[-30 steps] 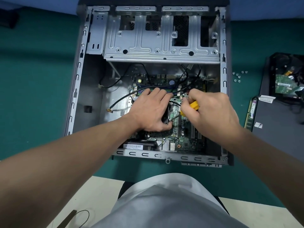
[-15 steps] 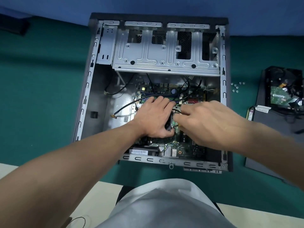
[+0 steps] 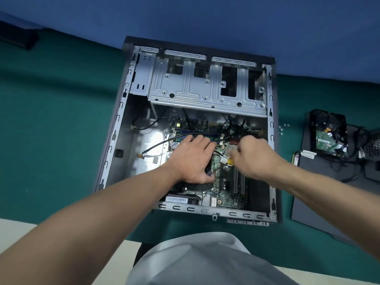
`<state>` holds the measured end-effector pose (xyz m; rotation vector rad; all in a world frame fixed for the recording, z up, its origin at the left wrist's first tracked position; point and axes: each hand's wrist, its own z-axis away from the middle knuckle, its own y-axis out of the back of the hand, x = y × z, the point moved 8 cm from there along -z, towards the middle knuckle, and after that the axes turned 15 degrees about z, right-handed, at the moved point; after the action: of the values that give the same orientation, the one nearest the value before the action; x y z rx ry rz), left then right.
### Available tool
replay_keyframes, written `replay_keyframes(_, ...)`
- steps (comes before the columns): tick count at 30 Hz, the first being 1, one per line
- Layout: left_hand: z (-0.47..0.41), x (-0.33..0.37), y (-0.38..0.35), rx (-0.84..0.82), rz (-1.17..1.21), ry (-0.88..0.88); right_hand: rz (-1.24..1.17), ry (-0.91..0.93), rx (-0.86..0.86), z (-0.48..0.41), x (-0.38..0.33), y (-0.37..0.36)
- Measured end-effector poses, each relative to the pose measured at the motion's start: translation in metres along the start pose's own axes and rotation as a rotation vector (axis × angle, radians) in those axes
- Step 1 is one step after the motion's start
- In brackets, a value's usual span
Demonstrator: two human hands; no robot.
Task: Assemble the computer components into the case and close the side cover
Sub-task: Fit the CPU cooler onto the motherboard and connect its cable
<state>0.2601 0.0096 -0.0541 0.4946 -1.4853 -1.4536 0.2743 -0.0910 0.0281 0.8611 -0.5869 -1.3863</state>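
Case (image 3: 185, 207) unmoved, right hand (image 3: 259, 159) shifted, screwdriver (image 3: 230, 161) showing

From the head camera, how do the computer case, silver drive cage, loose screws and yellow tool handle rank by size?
1. computer case
2. drive cage
3. Unsure: yellow tool handle, mostly hidden in the right hand, and the screws both look tiny.

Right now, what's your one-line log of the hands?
left hand rests on black part | right hand holds yellow tool | case open

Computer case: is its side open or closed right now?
Open: the computer case lies with its side uncovered; the motherboard and drive cage show inside.
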Motion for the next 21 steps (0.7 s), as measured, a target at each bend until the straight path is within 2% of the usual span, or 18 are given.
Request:
replay_keyframes(1, 0.000, 0.000, 0.000, -0.006, 0.003, 0.001, -0.029, -0.056, -0.033, 0.001, 0.006, 0.001)
replay_keyframes(2, 0.000, 0.000, 0.000, -0.008, 0.007, 0.001, 0.018, -0.030, -0.068, 0.003, 0.003, 0.002)
replay_keyframes(5, 0.001, 0.000, 0.001, 0.001, 0.006, 0.003, 0.330, 0.244, -0.164, 0.018, -0.025, -0.001)
replay_keyframes(9, 0.001, 0.000, 0.001, 0.003, 0.003, 0.003, 0.947, 0.708, 0.125, 0.049, -0.071, 0.004)
replay_keyframes(10, 0.001, 0.000, 0.001, 0.005, 0.006, 0.002, 1.005, 0.788, 0.156, 0.054, -0.077, 0.003)
replay_keyframes(12, 0.001, 0.000, 0.002, 0.011, 0.016, 0.002, 1.018, 0.828, 0.126, 0.055, -0.083, 0.002)
replay_keyframes(14, 0.002, 0.000, 0.001, 0.006, 0.033, 0.002, 0.853, 0.686, 0.060, 0.046, -0.083, 0.004)
replay_keyframes(18, 0.002, 0.000, 0.002, 0.005, 0.027, -0.010, 0.253, 0.048, -0.095, 0.010, -0.044, 0.012)
replay_keyframes(19, 0.002, -0.001, 0.002, 0.006, 0.024, -0.010, 0.205, -0.023, -0.130, 0.007, -0.037, 0.011)
replay_keyframes(21, 0.002, -0.002, 0.002, 0.003, 0.023, -0.013, 0.288, 0.038, -0.226, 0.007, -0.042, 0.008)
